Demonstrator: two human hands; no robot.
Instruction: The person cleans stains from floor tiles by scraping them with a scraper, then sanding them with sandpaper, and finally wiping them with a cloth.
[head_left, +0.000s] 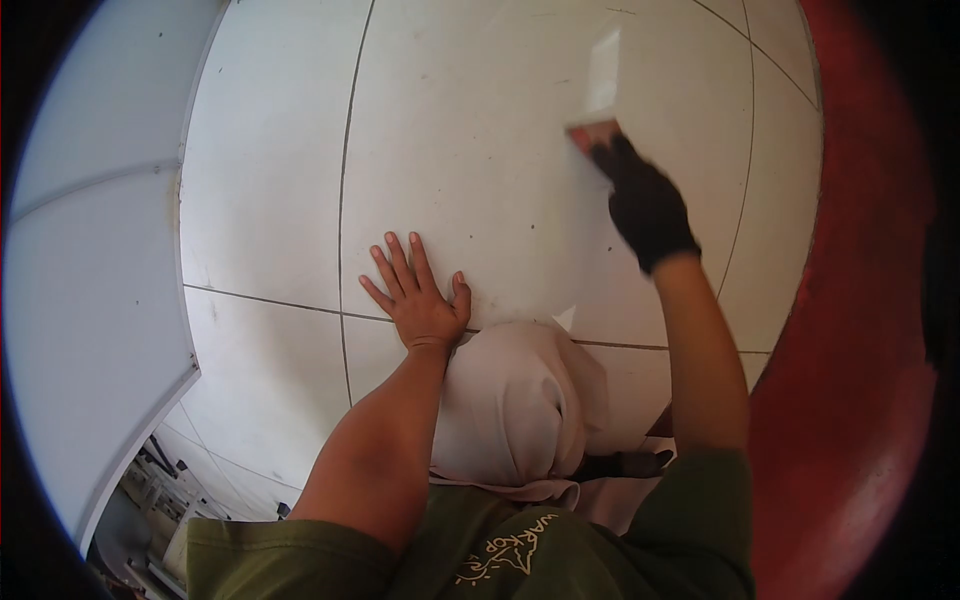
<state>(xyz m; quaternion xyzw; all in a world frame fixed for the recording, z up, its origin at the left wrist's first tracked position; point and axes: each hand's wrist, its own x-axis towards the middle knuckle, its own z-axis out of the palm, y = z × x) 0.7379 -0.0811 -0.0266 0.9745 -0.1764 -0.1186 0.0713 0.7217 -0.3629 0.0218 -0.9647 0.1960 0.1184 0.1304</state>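
My left hand [420,305], bare, lies flat on the white tiled floor [470,170] with its fingers spread, just beside my bent knee [510,400]. Farther out to the right, my right hand [648,205] wears a black glove and is slightly blurred. Its fingers press on a thin, flat, reddish-brown piece [594,134], like a pad or folded sandpaper, down at the tile surface. Part of this piece is hidden under the gloved fingertips.
A pale panel [100,270] stands along the left side. On the right the tiles meet a red floor area [850,350]. Metal frame parts [165,490] show at the lower left. Small dark specks and a bright reflection [603,70] mark the tiles.
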